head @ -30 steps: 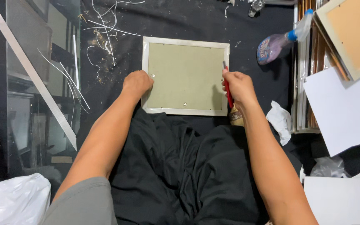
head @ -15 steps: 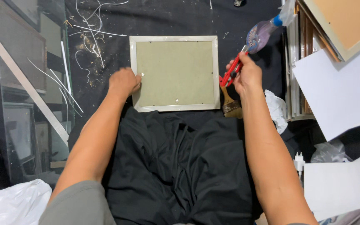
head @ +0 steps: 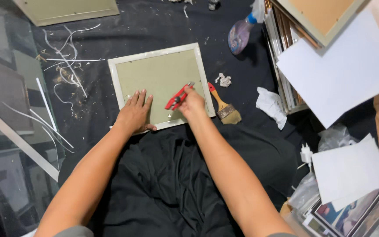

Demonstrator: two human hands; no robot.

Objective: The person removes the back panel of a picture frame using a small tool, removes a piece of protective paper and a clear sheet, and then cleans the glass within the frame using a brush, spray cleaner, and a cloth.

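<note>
A black cloth (head: pixel 163 26) covers the work surface and runs down over the person's lap, and near its middle lies a pale-rimmed rectangular picture frame with an olive-green backing board (head: pixel 161 79), face down and turned slightly, its longer sides running roughly left to right. The left hand (head: pixel 133 115) presses flat on the frame's lower left part, fingers spread and pointing away from the body, holding nothing. The right hand (head: pixel 192 104) sits over the lower right part of the board, fingers curled tight around a red-handled pair of pliers (head: pixel 177 97), whose long axis slants from the fist up and leftward across the board; the tool's tip is hard to make out, so whether it touches the board cannot be told. So the right hand is the nearer to the frame's right rim, the left to its near rim. Just right of the frame lies a wooden-handled paintbrush (head: pixel 224 107), close to the rim, with a crumpled white rag (head: pixel 272 105) beyond it. To the left, thin white offcut strips (head: pixel 66 66) lie scattered, well apart from both hands.
</note>
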